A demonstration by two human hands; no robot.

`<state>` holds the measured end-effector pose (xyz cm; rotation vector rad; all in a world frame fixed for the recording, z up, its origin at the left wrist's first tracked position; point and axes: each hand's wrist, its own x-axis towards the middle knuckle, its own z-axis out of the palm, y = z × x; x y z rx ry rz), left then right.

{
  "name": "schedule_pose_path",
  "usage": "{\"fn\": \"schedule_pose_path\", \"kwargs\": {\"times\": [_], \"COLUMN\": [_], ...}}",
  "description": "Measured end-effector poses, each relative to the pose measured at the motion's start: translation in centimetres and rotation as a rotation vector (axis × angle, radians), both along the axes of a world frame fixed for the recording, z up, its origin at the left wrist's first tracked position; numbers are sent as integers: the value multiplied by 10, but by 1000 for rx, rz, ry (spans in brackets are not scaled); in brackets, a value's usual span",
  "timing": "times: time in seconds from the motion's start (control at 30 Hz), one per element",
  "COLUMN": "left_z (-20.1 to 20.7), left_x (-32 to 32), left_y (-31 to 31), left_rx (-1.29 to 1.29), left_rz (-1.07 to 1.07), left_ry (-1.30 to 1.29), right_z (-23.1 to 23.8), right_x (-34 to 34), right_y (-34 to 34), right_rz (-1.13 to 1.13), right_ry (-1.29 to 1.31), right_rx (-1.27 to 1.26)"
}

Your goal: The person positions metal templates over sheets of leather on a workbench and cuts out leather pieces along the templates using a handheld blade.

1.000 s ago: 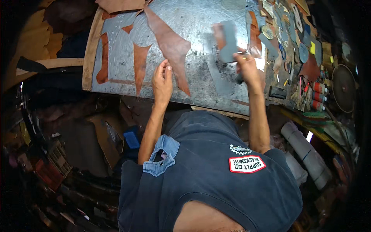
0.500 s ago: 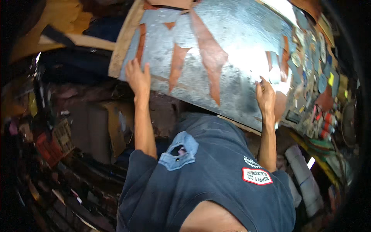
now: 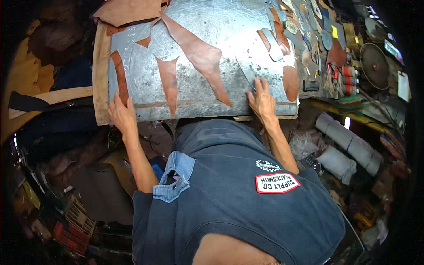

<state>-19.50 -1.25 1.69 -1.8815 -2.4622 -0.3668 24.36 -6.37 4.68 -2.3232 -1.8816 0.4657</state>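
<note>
My left hand (image 3: 122, 114) rests at the near left corner of a grey metal sheet (image 3: 145, 88), thumb and fingers apart. Its fingertips meet the near end of a narrow brown leather strip (image 3: 118, 73). Toward the near right, my right hand (image 3: 263, 102) lies on the sheet with fingers stretched out. By its fingertips is a thin, pointed grey piece (image 3: 245, 70); whether they touch it I cannot tell. Between the hands lie a long leather offcut (image 3: 198, 55), a pointed leather offcut (image 3: 168, 81) and a small leather triangle (image 3: 144, 42).
A folded leather piece (image 3: 130, 12) covers the far left corner. Grey and brown strips (image 3: 270, 44) and a rounded leather piece (image 3: 290, 83) lie right. Beyond are scattered templates and tools, red-banded containers (image 3: 350, 80) and a round fan (image 3: 374, 65). A wooden edge (image 3: 101, 79) borders the sheet's left.
The view has turned, so the sheet appears straighter and farther left. My right hand has moved left across the sheet, its curled fingers now stretched out. My left hand stays by the strip.
</note>
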Motion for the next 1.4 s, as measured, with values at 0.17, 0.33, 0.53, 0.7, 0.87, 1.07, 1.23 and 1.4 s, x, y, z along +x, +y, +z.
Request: {"fn": "schedule_pose_path", "kwargs": {"times": [0.17,0.33,0.53,0.7,0.87,1.07,1.23,1.4], "left_z": [-17,-7,-22,-32,-27,-27,-3,1], "left_x": [68,158,195,215,219,226,256,260], "left_y": [30,42,32,28,22,22,-19,-22], "left_rx": [138,-127,-271,-192,-75,-149,-334,-228], "left_rz": [-490,-817,-1257,-1246,-1296,-1335,-1536,-1478], "left_ry": [-184,-262,-295,-233,-211,-449,-702,-571], "right_z": [-8,3,13,11,19,20,38,39], "right_x": [4,-18,-35,-16,21,51,46,25], "right_y": [-41,-82,-115,-120,-110,-88,-51,-13], "right_rz": [-33,-71,-54,-11,-337,-539,-620,-680], "right_ry": [-106,-120,3,8,104,333,765,1069], "right_rx": [20,-20,-132,30,112,213,200,138]}}
